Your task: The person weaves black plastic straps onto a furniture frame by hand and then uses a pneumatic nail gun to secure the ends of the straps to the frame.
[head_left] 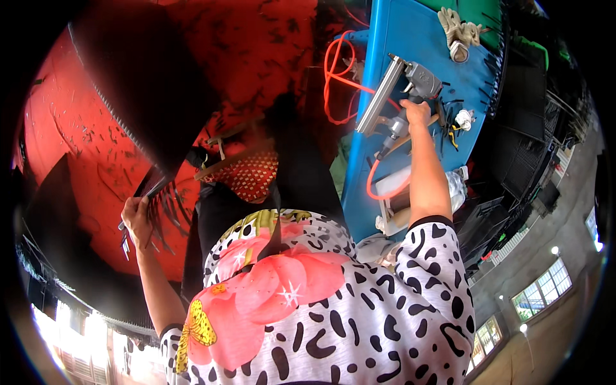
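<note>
My right hand (418,113) is closed around the handle of a grey air nail gun (420,80), which rests on or just over a blue table (452,48). From the gun's fitting an orange air hose (378,184) curls down. On the left, my left hand (136,221) pinches a bundle of dark narrow strips (173,205) at the lower corner of a large black panel (144,77). That panel has a toothed-looking edge, and its surface is too dark to make out.
Work gloves (459,32) lie at the table's far end. Nearer are a crumpled white wad (464,119) and a yellow-handled tool (453,136). Dark scraps litter a red surface (263,51) on the left. A red-and-gold woven seat (247,176) shows between my legs.
</note>
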Demonstrator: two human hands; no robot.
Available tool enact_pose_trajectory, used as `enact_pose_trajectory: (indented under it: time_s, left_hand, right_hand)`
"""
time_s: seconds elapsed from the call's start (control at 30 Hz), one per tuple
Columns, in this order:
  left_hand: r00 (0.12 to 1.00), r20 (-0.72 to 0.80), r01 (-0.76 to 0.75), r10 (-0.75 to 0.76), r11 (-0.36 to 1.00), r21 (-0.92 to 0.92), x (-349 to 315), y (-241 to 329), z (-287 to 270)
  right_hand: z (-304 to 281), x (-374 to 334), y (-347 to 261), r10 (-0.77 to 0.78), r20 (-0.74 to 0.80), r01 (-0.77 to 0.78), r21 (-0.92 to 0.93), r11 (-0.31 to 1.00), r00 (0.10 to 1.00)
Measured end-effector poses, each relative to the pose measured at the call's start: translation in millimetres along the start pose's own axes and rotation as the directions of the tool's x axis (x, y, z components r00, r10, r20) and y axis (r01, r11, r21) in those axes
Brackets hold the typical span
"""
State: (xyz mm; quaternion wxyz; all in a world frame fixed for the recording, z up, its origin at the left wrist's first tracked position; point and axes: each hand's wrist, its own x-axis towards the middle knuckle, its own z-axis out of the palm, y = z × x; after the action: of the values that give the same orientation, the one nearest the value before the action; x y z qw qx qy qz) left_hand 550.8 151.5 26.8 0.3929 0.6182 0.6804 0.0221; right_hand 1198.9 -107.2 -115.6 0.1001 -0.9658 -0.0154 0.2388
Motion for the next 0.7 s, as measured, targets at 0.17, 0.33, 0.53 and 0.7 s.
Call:
enact_pose_trajectory:
  time_s: [0.17,0.33,0.53,0.7]
  left_hand:
    - [0.998,0.0,0.065,-0.066,0.99,-0.125,-5,-11,-6]
    - [0.995,-0.002,0.1,-0.101,0.987,-0.128,-15,-5,-19]
    - [0.998,0.004,0.06,-0.06,0.984,-0.167,-15,-11,-30]
    - [1.0,0.004,-0.009,0.01,0.996,-0.092,-15,-4,-34]
  right_hand:
    - [-24,11,-8,-0.008,0.137,-0.045,0.383,0.923,0.991]
    - [-74,-7,-42,-0.105,-0.082,0.113,0.099,0.989,0.991]
    - [-105,-15,-77,0.005,-0.28,0.057,0.213,0.975,0.96]
    - [-133,-25,-80,0.053,-0.055,-0.006,0.63,0.776,0.997]
